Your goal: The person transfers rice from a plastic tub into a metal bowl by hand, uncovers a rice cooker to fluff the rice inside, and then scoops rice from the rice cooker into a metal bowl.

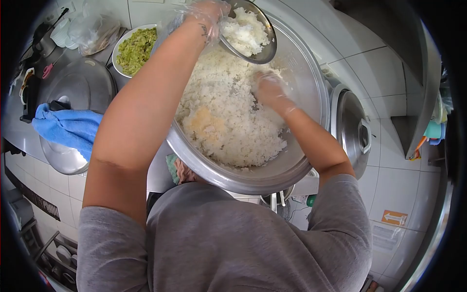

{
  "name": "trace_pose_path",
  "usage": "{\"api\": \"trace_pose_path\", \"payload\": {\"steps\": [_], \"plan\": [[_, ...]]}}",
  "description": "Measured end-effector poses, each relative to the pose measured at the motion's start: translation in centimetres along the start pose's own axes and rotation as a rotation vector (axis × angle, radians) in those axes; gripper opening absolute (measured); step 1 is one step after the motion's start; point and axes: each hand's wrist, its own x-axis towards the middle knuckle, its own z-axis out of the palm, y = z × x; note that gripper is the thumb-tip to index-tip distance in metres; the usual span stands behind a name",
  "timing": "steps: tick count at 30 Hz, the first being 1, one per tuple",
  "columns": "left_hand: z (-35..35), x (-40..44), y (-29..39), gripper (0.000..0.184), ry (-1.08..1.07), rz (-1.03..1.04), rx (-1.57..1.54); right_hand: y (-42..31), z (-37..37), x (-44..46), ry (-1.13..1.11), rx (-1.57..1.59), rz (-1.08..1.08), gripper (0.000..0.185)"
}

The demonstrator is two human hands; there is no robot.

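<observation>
My left hand, in a clear plastic glove, grips the edge of a metal bowl. The bowl is tilted over a big metal pot and has a mound of white rice in it. Loose rice fills much of the pot, with a yellowish patch on its left side. My right hand, also gloved, is down in the pot below the bowl, at the rice. Its fingers are blurred and partly hidden, so their pose is unclear.
A white bowl of chopped green food stands left of the pot. Further left are a large round lid, a blue cloth, pink-handled scissors and a plastic bag. A lidded pot stands close on the right.
</observation>
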Motion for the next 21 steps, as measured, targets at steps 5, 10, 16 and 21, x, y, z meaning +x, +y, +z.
{"api": "trace_pose_path", "payload": {"steps": [5,10,16,21], "plan": [[-4.6,-1.5,1.4,0.038,-0.163,-0.536,-0.670,-1.5,-3.1,-1.3,-0.255,0.799,-0.140,0.057],[-2.9,-1.6,0.6,0.037,-0.042,-0.392,-0.453,7.4,-3.0,-0.1,-0.033,0.684,0.073,0.068],[-5.1,-3.6,1.9,0.030,-0.056,-0.674,-1.328,8.1,-0.1,1.0,-0.089,0.444,0.027,0.079],[-5.5,-4.0,2.5,0.026,0.010,-0.726,-1.406,9.0,2.9,1.8,0.079,0.468,0.076,0.045]]}}
